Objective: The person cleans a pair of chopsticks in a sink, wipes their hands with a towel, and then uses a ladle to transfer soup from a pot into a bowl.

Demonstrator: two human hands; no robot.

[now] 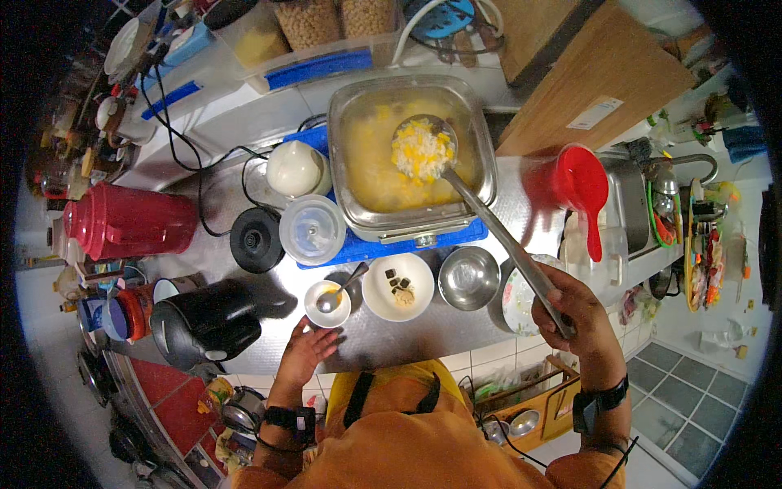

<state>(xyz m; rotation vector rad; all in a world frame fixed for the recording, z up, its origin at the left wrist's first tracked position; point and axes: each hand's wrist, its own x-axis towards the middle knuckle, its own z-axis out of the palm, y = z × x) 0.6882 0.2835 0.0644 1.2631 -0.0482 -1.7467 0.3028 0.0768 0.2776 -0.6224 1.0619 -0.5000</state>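
My right hand [574, 308] grips the handle of a long metal ladle [492, 220]. The ladle's bowl, heaped with rice and yellow pieces [421, 151], is over a square metal electric pot [339, 189] of yellowish, soupy food. My left hand [311, 347], palm up with fingers apart, is at the near side of a small white bowl [313, 315]. Whether the fingertips touch its rim is hard to tell. A metal spoon [330, 299] leans in that bowl, with something yellow beneath. Beside it, a white bowl [379, 305] holds several dark cubes and a light brown heap.
A steel bowl [469, 278] and a floral plate [516, 305] lie toward the right. A red dipper [580, 177] stands near the sink [632, 208]. Leftward are a black electric kettle [208, 324], its base [256, 240], a clear lid [311, 229] and a red thermos jug [134, 220].
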